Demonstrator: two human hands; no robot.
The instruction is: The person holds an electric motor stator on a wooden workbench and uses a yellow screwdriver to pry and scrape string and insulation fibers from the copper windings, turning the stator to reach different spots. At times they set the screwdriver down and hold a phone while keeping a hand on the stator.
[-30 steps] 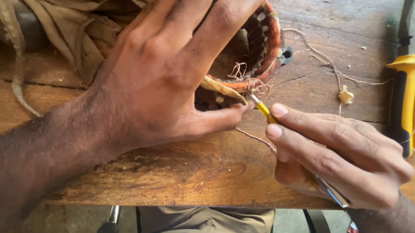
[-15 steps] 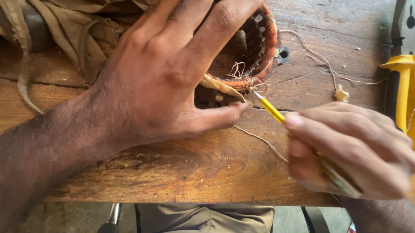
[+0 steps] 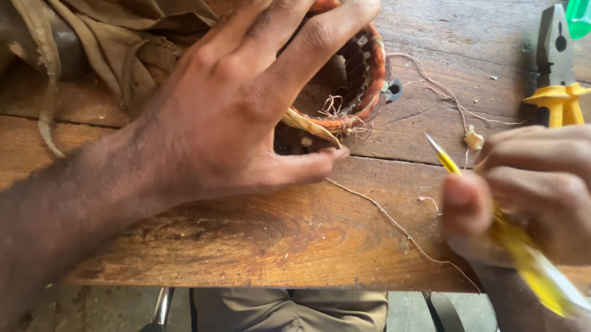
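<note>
A: Nearest us, what is the right hand (image 3: 543, 192) doing?

B: Its fingers are closed round a yellow-handled tool (image 3: 507, 238), and it has drawn back from the winding; the tip now stands clear, where it was at the coil a moment ago.

A: And the left hand (image 3: 244, 109)?

B: Fingers spread wide, pressing on the copper-wound stator (image 3: 354, 75) (thumb at its rim) on the wooden bench (image 3: 238, 230). A loosened thread (image 3: 387, 218) trails between the hands. Farther right lie yellow pliers (image 3: 560, 72).
</note>
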